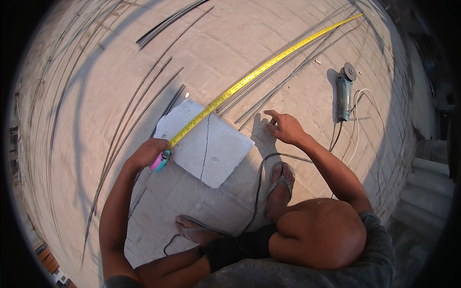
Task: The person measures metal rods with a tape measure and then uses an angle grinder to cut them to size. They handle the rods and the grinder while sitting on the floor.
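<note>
My left hand (pixel 150 152) is closed round a pink and turquoise tape measure (pixel 159 162). Its yellow blade (pixel 254 73) runs out across a cracked, pale stone slab (pixel 192 149) and on to the far right, over several thin steel rods (pixel 283 72). To the right of the slab, my right hand (pixel 285 127) hovers above the floor with its fingers apart, holding nothing. Its shadow falls on the floor just beside it.
An angle grinder (pixel 344 93) with a dark disc lies at the right, its cord trailing past my sandalled feet. A pale cable (pixel 382 115) loops beside it. More steel rods (pixel 129 110) lie at the left, and a bundle (pixel 168 23) at the far side. Steps (pixel 422 187) descend at the right.
</note>
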Available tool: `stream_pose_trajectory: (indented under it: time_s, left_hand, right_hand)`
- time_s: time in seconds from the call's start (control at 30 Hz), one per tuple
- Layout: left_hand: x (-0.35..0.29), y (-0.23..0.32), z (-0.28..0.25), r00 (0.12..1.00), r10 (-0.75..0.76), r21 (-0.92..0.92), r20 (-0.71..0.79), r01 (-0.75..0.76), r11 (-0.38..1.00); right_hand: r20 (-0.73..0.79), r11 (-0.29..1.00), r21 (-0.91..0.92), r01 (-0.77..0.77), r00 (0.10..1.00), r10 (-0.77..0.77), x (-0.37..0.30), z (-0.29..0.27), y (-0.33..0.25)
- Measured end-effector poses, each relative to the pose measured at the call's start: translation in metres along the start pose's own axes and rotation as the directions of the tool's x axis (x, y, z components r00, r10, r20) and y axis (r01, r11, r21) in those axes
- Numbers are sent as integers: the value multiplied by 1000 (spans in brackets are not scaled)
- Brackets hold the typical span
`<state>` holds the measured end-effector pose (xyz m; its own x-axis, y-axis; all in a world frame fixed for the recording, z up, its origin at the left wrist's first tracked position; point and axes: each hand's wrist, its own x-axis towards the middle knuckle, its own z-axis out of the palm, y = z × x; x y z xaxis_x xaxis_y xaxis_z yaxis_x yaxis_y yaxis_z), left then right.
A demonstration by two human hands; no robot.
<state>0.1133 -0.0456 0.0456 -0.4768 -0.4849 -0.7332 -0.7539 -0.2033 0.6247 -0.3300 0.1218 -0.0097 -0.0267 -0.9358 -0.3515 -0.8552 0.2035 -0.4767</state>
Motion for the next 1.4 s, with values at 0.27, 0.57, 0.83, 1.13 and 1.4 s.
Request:
stream_pose_trajectory:
  time_s: [0.27,0.57,0.83,1.13,1.4]
  left_hand:
    - [0,7,-2,997,75,96,-16,-73,993]
    - [10,4,2,999,32,33,-6,-32,999]
    - [12,2,-6,998,16,22,61,-18,1000]
    - [19,-2,-9,994,-39,-90,101,49,995]
    - [25,-11,-8,994,-25,-203,107,46,978]
  right_hand:
    - [-36,979,-205,-15,999,7,11,-5,-20]
    - [13,951,-301,66,998,-65,0,22,-5]
    - [-19,948,-312,64,997,-73,14,11,-17]
    - [-107,920,-363,150,974,-201,46,-2,-39]
    - [-70,883,-433,181,970,-234,71,1,-40]
